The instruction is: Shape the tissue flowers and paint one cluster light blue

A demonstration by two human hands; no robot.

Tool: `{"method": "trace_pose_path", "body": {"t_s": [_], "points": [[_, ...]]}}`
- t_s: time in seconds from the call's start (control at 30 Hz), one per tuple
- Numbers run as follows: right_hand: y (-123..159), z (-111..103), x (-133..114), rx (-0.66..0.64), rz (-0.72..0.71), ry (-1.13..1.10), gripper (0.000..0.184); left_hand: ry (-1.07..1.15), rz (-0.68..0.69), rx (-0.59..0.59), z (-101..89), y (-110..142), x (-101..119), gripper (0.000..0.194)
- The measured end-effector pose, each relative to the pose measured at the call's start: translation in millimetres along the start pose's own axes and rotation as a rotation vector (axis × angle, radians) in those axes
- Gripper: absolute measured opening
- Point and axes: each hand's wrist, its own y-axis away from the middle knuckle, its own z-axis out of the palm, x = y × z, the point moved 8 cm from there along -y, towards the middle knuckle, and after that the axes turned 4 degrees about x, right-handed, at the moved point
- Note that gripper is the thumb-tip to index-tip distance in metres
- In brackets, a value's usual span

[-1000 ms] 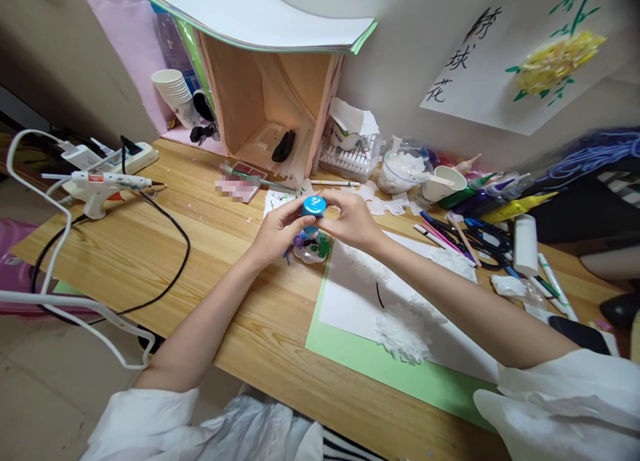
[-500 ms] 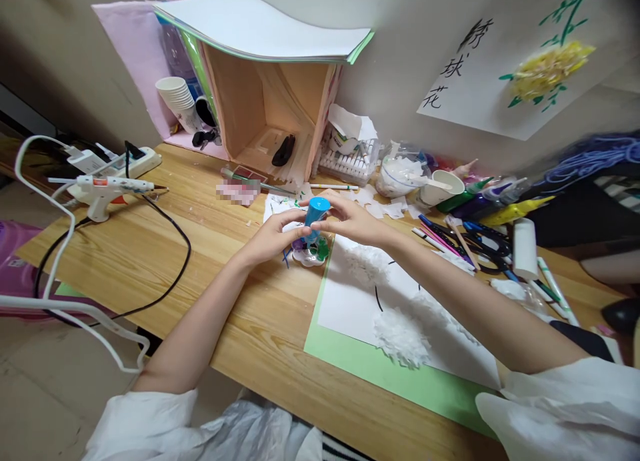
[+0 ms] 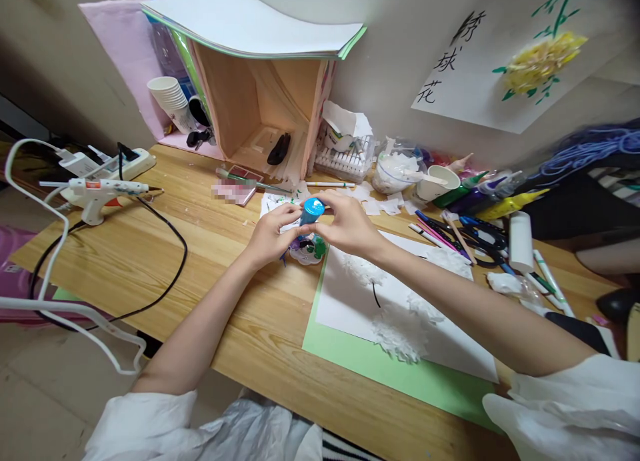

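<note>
A blue squeeze bottle [image 3: 312, 211] is upside down between my two hands, its flat base facing up. My left hand [image 3: 270, 235] grips it from the left with thumb and fingers. From the right, my right hand [image 3: 350, 224] closes round it too. Directly beneath is a small white palette [image 3: 303, 257] with purple and green paint; the bottle's lower end is hidden by my fingers. To the right lies a white sheet [image 3: 345, 307] on green paper [image 3: 350, 357], with ruffled white paper flowers [image 3: 400, 334] and black stem lines, partly under my right forearm.
A glue gun [image 3: 95, 194] and cables are at the left. Behind stand a pink box [image 3: 260, 114], paper cups [image 3: 173, 101] and a tray of markers [image 3: 345, 157]. At the right are a white cup [image 3: 437, 184], paint bottles [image 3: 515, 204], scissors [image 3: 487, 247] and pens.
The bottle was tilted to show more of its blue side half a second ago; now its base faces more toward me. Both hands have kept hold of it, and the view has shifted slightly.
</note>
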Motion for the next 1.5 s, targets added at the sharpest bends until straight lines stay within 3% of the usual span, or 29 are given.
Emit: {"method": "trace_pose_path", "body": {"t_s": [0.2,0.37,0.53,0.67,0.83,1.07,1.27,1.5], "points": [[0,2,1,0.024,0.002,-0.028,0.017,-0.05,0.01,0.05,-1.9,1,0,0.019],[-3,0,0,0.005,-0.01,-0.09,0.027,-0.013,0.029,0.094,-6.1,1,0,0.02],[-2,5,10,-0.112,0.104,-0.434,0.04,0.125,-0.121,0.053,-5.5,0,-11,0.024],[2,9,6,-0.23,0.082,-0.646,0.04,0.266,-0.232,-0.048,5.4,0,-15,0.026],[4,8,6,-0.257,0.02,-0.586,0.042,0.351,-0.263,-0.048,11.6,0,-16,0.028],[6,12,13,-0.235,0.096,-0.563,0.035,0.258,-0.226,0.01,7.1,-1,-15,0.019],[6,13,18,-0.182,0.175,-0.639,0.033,0.207,-0.148,-0.033,6.2,-1,-9,0.016],[2,13,21,-0.134,0.147,-0.568,0.028,0.178,-0.128,-0.122,6.6,-1,-7,0.024]]}}
